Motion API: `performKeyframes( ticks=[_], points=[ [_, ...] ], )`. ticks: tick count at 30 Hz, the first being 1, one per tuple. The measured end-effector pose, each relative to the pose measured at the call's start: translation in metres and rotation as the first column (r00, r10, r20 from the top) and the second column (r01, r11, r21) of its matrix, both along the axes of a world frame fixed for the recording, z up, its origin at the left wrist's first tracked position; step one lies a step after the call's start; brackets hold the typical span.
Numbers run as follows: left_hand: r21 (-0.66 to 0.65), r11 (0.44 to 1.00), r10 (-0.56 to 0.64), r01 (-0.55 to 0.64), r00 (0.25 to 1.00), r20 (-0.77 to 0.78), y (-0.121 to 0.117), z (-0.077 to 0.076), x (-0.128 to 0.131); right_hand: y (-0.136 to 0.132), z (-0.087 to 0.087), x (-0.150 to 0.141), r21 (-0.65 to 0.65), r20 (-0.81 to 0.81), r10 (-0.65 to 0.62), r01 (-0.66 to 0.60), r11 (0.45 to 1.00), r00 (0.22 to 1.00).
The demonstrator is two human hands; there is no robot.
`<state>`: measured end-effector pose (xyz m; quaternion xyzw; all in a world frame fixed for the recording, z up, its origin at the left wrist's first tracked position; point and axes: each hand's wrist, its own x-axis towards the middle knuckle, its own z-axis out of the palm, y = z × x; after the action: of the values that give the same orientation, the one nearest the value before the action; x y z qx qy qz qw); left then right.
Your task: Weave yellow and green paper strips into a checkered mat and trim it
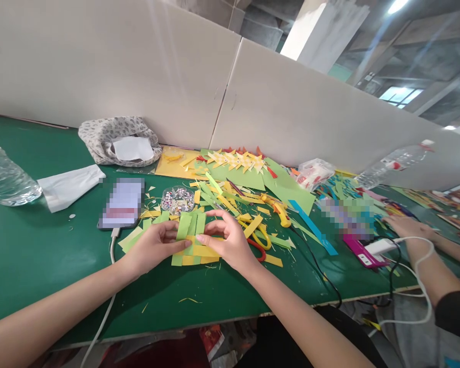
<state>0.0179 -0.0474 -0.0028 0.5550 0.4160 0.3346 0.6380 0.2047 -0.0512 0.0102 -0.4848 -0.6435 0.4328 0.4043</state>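
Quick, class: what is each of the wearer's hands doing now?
Left hand: closed on the left side of the woven paper strips.
Right hand: holding their right side, thumb on top.

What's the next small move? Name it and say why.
Probably press the yellow strips snug with the right hand, the left hand steadying the green strips: green and yellow already interlace, and both thumbs lie on the paper.

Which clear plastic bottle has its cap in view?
The right-hand bottle, beside the pale partition; the left-hand bottle is cut off at its top end by the picture's edge.
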Motion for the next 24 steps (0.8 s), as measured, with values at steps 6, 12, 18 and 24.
performKeyframes(
  ticks=[6,12,18,24],
  points=[
    [-0.002,1.0,-0.004,0.004,1.0,-0.008,0.0,0.0011,-0.0004,0.0017,0.0006,0.0018,-0.026,-0.019,-0.014,0.013,1.0,1.0],
    [-0.029,1.0,-0.007,0.008,1.0,0.008,-0.0003,0.0007,-0.001,-0.0009,0.0012,-0.0006,-0.057,-0.045,-0.033,0.031,0.998,0.998],
    [-0.063,0.998,-0.028,0.031,0.998,0.06,-0.0008,0.001,0.0007,-0.0029,0.0008,-0.0026,-0.105,-0.043,-0.046,0.042,0.994,0.998],
    [0.0,0.999,0.053,-0.053,0.998,0.039,-0.0029,0.0008,0.0021,0.0007,-0.0022,-0.0014,-0.152,-0.069,-0.061,0.05,0.987,0.996]
  ],
)
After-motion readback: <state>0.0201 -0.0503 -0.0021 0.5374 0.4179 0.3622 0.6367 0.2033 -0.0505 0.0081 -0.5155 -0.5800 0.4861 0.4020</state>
